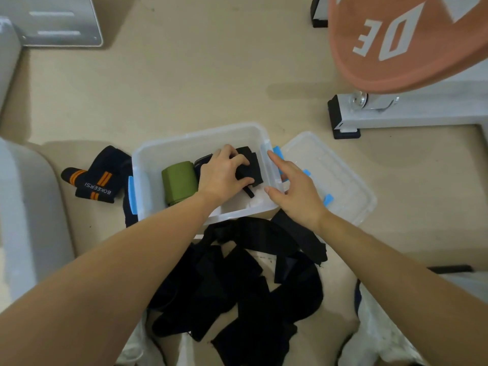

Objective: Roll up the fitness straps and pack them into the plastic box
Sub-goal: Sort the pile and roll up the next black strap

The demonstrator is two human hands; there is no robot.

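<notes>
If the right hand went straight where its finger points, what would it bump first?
Probably the box: its right wall sits just ahead of the right hand. Past that is the black strap the left hand grips. Depth is unclear.

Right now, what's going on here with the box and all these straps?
A person is packing straps into the clear box. The left hand grips a black roll inside it, beside a green roll. The right hand is open at the box's right rim. Loose black straps lie in front, the lid sits to the right, and a striped strap to the left.
</notes>
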